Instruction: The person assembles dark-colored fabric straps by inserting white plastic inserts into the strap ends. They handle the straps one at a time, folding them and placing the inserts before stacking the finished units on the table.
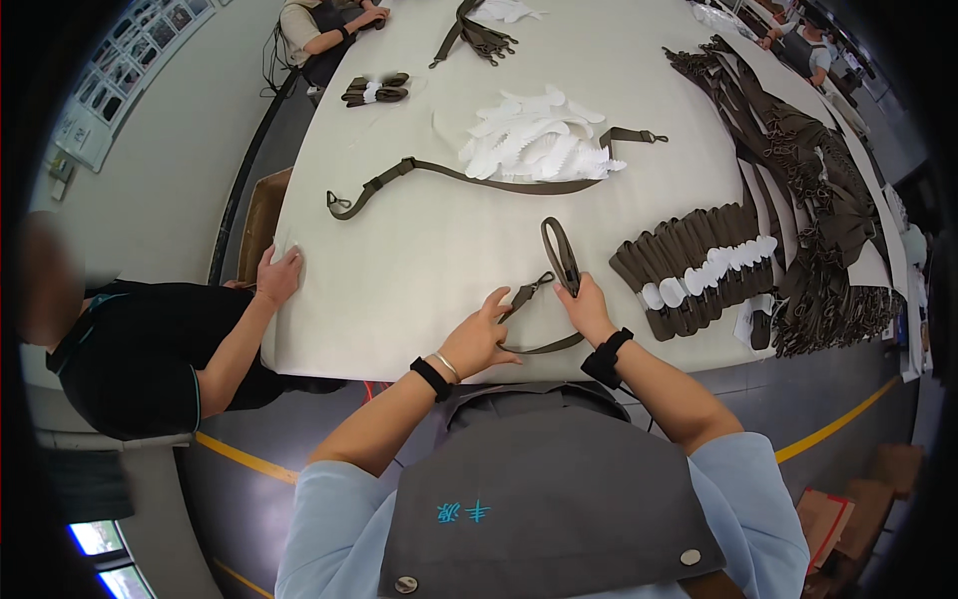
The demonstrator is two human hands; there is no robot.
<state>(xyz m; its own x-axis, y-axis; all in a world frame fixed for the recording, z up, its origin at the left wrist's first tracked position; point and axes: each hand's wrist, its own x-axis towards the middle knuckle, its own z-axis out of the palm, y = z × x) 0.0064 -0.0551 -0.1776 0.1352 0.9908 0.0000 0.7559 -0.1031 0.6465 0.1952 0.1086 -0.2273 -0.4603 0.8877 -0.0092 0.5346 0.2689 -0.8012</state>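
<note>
Near the front edge of the table, my right hand (587, 307) is closed around a dark olive webbing strap (557, 245), part of it folded into an upright loop above my fingers. My left hand (474, 341) has its thumb and fingers bent around another stretch of the same strap, which sags between both hands. A metal snap hook (544, 280) on the strap's end lies between them. Beyond my hands, a second strap (479, 180) stretches across the table, a hook at each end, beside a heap of white paper bands (539, 135).
Right of my hands lies a row of folded, banded straps (689, 265), with a large pile of loose straps (813, 190) beyond. A banded bundle (375, 92) and more straps (474, 40) lie farther off. A co-worker's hand (279, 275) rests on the left table edge.
</note>
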